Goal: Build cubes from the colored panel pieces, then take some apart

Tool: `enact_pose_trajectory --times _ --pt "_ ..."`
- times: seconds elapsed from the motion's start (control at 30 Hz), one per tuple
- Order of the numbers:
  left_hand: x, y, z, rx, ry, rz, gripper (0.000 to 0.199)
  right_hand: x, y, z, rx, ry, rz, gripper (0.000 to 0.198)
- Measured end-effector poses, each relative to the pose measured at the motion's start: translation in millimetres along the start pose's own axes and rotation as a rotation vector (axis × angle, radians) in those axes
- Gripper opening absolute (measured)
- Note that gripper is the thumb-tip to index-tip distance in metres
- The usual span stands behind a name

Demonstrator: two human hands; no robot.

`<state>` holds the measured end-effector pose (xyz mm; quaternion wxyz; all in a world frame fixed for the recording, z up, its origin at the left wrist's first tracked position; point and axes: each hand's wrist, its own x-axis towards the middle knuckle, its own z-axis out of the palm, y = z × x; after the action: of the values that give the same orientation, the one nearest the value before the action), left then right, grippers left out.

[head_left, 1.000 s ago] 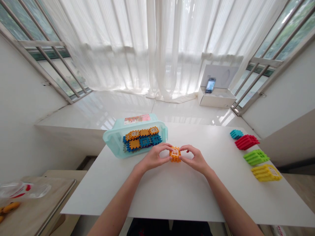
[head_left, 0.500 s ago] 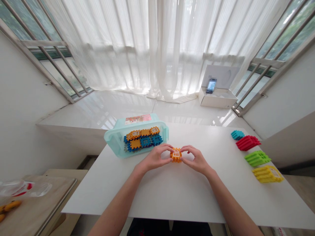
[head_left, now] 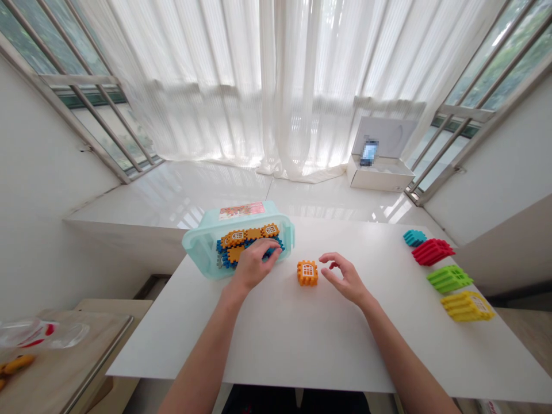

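Observation:
My left hand reaches over the near rim of a pale turquoise plastic bin. Its fingers curl down in a pinch at the blue interlocking blocks, and what lies between the fingertips is hidden. Orange interlocking blocks, some with white lattice windows, lie in the bin beside the blue ones. On the white table sits a small stack of orange window blocks, touched by neither hand. Just right of that stack, my right hand hovers open, thumb and fingers apart with nothing between them.
Along the table's right side stand a teal block stack, a red one, a green one and a yellow one. A white box with a phone rests on the sill. A clear bottle lies at left.
My left hand has let go of the orange stack and moved left into the bin. My right hand has come off the stack, its fingers spreading slightly; the stack stays on the table.

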<state>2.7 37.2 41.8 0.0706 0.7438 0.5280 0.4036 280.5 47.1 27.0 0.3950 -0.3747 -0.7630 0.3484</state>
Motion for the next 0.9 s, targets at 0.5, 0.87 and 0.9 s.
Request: enact_pose_trajectory --times 0.5,0.87,0.9 --pt "-2.3 -19.7 8.4 0.547 -0.096 -0.039 0.044 0.3 0.4 4.6 0.007 0.061 -0.015 0.012" --pt "-0.1 -21.0 3.8 0.291 0.135 -0.024 0.039 1.3 0.0 4.0 -0.007 0.083 -0.021 0.012" --pt "0.1 -19.1 2.9 0.263 0.163 -0.029 0.035 1.3 -0.3 3.9 -0.009 0.084 -0.022 0.012"
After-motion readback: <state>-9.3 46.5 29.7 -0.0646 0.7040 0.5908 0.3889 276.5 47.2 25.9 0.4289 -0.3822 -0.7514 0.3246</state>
